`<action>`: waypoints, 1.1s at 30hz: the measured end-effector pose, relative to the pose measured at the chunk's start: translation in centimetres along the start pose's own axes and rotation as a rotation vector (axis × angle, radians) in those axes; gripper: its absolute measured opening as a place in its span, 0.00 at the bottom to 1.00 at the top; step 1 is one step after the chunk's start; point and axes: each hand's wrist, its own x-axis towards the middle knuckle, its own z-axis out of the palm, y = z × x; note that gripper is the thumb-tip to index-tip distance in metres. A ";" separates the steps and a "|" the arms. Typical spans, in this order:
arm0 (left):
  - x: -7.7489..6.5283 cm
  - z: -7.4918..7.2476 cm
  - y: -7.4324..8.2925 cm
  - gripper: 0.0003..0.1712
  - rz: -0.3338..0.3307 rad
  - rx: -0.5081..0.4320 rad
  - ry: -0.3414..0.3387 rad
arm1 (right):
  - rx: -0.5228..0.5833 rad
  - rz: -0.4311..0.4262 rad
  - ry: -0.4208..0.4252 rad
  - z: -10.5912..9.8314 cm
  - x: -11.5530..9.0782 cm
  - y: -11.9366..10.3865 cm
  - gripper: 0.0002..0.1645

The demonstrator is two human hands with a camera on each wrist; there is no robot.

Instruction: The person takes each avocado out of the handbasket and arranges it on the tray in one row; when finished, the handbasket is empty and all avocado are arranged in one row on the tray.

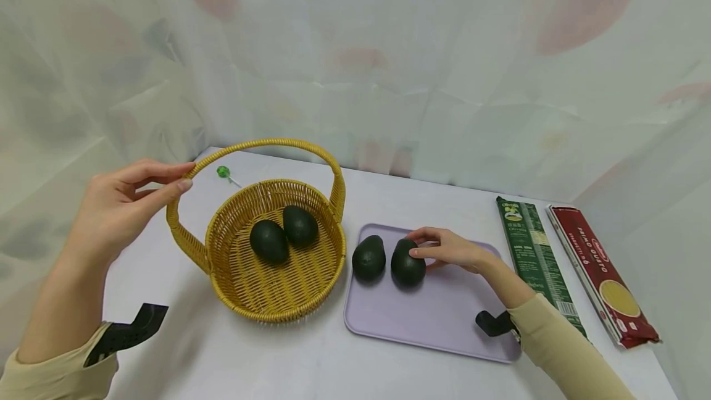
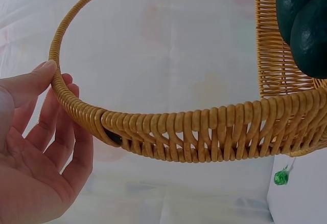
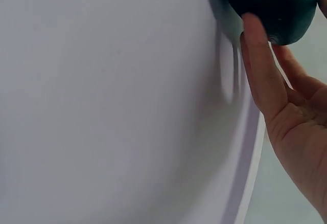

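My left hand (image 1: 119, 205) pinches the wrapped handle of a yellow wicker basket (image 1: 278, 312) between thumb and fingers, at the handle's left side. In the left wrist view the thumb lies against the handle (image 2: 59, 83). Two dark green avocados lie in the basket, a left avocado (image 1: 269, 242) and a right avocado (image 1: 300, 226), close together. On a lilac tray (image 1: 428, 320) my right hand (image 1: 450, 248) grips one avocado (image 1: 407, 267) at its upper right side. Another avocado (image 1: 369, 258) sits just left of it on the tray.
A green lollipop (image 1: 223, 171) lies behind the basket on the white table (image 1: 266, 363). Right of the tray are a green pasta pack (image 1: 536, 252) and a red spaghetti pack (image 1: 602, 276). Pale patterned curtains (image 1: 416, 79) stand behind and at both sides.
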 end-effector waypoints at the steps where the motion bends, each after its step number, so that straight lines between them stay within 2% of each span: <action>1: 0.0 0.0 0.0 0.12 0.002 0.000 0.000 | 0.010 0.005 -0.001 0.1 0.0 0.0 0.34; 8: 0.0 0.0 0.1 0.12 0.002 -0.002 -0.004 | 0.141 0.022 -0.018 0.9 0.1 0.4 0.35; 14: 0.0 0.0 0.2 0.12 -0.010 0.000 -0.004 | 0.186 0.013 -0.021 1.2 0.1 0.6 0.36; 33: 0.0 0.1 0.1 0.12 -0.001 -0.010 0.001 | 0.101 -0.004 -0.028 0.9 -0.5 0.5 0.36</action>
